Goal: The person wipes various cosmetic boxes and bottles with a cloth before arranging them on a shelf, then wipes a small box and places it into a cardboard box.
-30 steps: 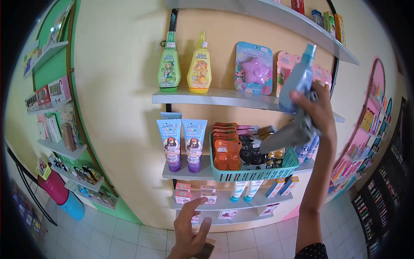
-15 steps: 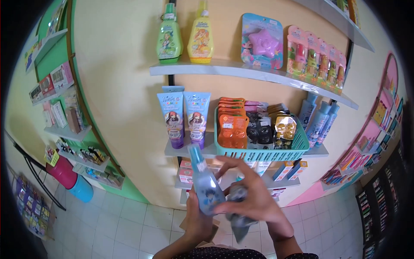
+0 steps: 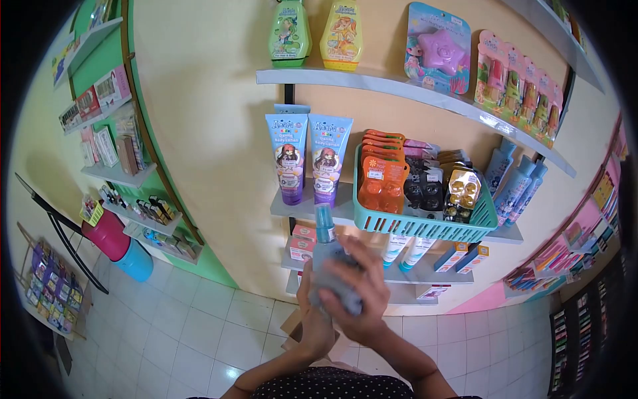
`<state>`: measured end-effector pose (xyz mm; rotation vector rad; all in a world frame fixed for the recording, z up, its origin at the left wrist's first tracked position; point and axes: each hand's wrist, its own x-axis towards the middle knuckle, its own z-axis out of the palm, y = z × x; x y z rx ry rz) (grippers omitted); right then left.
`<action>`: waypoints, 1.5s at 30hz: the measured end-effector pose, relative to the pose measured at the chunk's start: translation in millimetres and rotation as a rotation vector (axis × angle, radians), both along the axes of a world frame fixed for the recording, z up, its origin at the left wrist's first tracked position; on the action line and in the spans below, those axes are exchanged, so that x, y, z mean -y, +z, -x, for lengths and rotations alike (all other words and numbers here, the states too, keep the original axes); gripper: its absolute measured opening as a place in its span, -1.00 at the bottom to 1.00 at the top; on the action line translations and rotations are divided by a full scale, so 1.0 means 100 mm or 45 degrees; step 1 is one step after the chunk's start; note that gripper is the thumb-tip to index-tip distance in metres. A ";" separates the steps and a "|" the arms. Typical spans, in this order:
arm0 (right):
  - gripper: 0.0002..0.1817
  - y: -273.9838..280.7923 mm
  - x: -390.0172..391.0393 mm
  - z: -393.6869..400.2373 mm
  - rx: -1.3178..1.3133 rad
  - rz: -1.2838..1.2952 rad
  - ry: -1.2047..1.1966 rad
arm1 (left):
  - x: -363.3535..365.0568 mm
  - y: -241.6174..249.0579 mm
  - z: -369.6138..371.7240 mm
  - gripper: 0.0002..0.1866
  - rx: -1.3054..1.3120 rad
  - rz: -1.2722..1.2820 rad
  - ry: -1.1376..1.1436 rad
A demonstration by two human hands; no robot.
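In front of the shelves, my left hand (image 3: 314,327) is wrapped around a pale blue spray bottle (image 3: 324,229), held upright with its cap at the top. My right hand (image 3: 367,289) is closed on a grey cloth (image 3: 337,284) pressed against the bottle's front. Cloth and fingers cover most of the bottle's label and lower body, and the right hand is slightly blurred. Just behind the bottle cap stand two blue and purple lotion tubes (image 3: 329,158) on the middle shelf.
A teal basket (image 3: 425,225) of small packets stands on the middle shelf, beside blue bottles (image 3: 522,189). The upper shelf (image 3: 372,82) holds a green bottle (image 3: 290,33), a yellow bottle (image 3: 341,36) and carded items. Below are boxes (image 3: 302,245) and white tubes (image 3: 415,253). A cardboard box (image 3: 292,324) is on the floor.
The cloth has moved from beside the bottle onto its front, with my right hand shifting left over it. The bottle has turned more upright. The view has shifted, so the shelves sit higher and further right.
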<state>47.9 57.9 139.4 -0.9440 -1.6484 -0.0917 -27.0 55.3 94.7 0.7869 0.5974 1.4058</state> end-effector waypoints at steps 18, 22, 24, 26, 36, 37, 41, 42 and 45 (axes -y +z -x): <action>-0.50 0.69 0.28 -0.56 -0.474 0.755 0.366 | -0.31 0.68 0.02 -0.19 -0.530 -0.939 0.083; -0.62 1.46 0.06 -0.73 -0.467 0.204 0.261 | -0.22 0.73 0.18 -0.06 -0.584 -0.873 -0.252; -0.60 1.93 -0.18 -0.79 -0.348 0.183 0.115 | -0.18 0.61 0.21 -0.12 -0.554 -0.813 -0.313; -0.59 2.29 -0.50 -0.93 -0.201 0.294 -0.037 | -0.15 0.55 0.24 -0.16 -0.586 -0.802 -0.310; -0.61 2.39 -1.25 -1.04 -0.041 0.490 -0.019 | -0.14 0.42 0.44 -0.39 -0.609 -0.694 -0.235; -0.62 2.39 -1.24 -1.02 -0.035 0.535 -0.058 | -0.15 0.41 0.44 -0.39 -0.606 -0.692 -0.231; -0.60 2.39 -1.25 -1.02 -0.021 0.578 -0.103 | -0.16 0.39 0.43 -0.32 -0.640 -0.692 -0.213; -0.56 2.40 -1.27 -1.03 0.004 0.590 -0.101 | -0.16 0.39 0.42 -0.33 -0.639 -0.688 -0.226; -0.49 2.39 -1.32 -1.08 0.017 0.606 -0.131 | -0.16 0.40 0.39 -0.34 -0.640 -0.680 -0.246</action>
